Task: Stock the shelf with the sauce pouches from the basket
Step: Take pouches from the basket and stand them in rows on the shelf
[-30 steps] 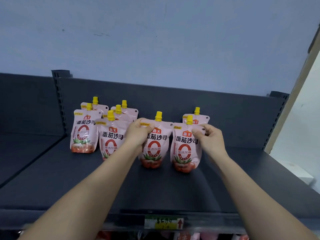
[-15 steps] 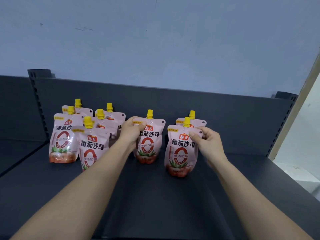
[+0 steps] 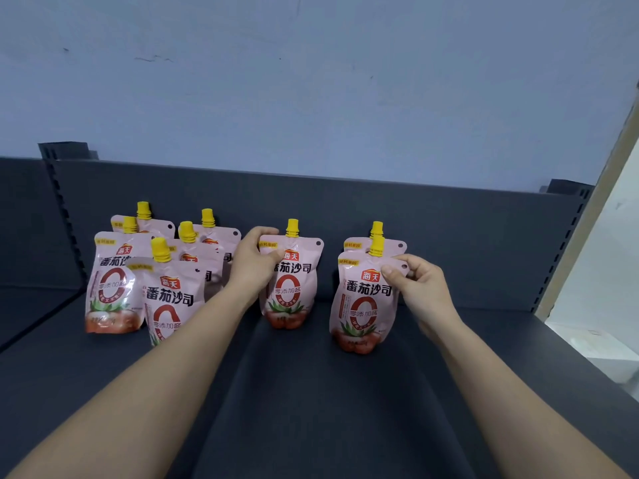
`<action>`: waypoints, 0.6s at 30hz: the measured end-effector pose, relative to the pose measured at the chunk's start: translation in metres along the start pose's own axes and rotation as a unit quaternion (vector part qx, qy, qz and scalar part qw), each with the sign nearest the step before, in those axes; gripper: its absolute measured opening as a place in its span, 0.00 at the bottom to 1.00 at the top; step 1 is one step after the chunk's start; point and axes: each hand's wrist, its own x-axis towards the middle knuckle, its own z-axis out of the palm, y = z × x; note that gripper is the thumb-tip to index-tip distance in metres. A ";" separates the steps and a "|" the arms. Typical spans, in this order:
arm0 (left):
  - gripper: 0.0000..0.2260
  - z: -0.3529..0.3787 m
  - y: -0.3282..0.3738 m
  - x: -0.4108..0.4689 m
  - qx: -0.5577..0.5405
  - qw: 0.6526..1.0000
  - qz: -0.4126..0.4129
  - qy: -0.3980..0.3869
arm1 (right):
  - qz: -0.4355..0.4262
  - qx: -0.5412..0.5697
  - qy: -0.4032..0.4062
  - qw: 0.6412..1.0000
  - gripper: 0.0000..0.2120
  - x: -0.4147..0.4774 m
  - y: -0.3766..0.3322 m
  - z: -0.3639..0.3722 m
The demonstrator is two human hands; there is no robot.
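Mid-frame on the dark shelf (image 3: 311,392), the left hand (image 3: 254,267) grips the centre pouch (image 3: 292,292) — the right hand (image 3: 420,288) pinches the right front pouch (image 3: 361,305), fingers curled at its top corner.

- The dark shelf (image 3: 311,402) holds 8 upright sauce pouches (image 3: 110,281), 5 clustered at left.
- The left hand (image 3: 254,267) grips the middle pouch (image 3: 294,295) at its upper left corner.
- The right hand (image 3: 420,292) pinches the front right pouch (image 3: 361,305) at its top right corner; a rear pouch (image 3: 392,244) stands just behind.
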 end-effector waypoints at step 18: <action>0.06 0.005 0.020 0.008 0.256 0.960 0.111 -0.020 | 0.004 -0.028 0.024 0.999 0.06 0.004 0.001 -0.028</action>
